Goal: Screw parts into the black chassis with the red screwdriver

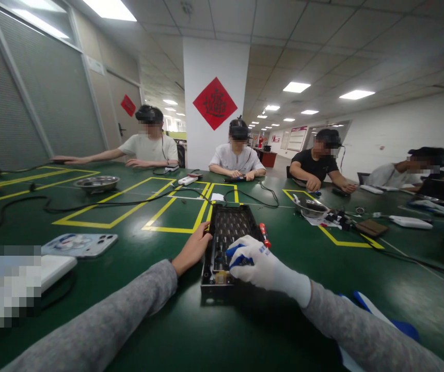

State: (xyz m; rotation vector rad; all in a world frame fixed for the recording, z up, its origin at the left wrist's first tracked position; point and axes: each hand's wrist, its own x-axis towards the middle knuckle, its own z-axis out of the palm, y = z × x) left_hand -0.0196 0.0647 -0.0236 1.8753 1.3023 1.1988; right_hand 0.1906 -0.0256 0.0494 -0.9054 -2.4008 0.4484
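Observation:
A long black case lies on the table in front of me, with rows of small shiny pieces inside and a yellowish square part at its near end. My left hand, bare, grips the case's left side, thumb at the rim. Over the near right half of the case is my right hand in a white glove with blue fingertips. Its fingers are pinched together down inside the case; what they hold is hidden. A red-handled tool lies against the case's right side.
At left lie a phone and a white box. A metal bowl stands farther back, another bowl at right near a brown wallet-like item. A blue-and-white glove lies by my right forearm. Black cables cross the table; several people sit opposite.

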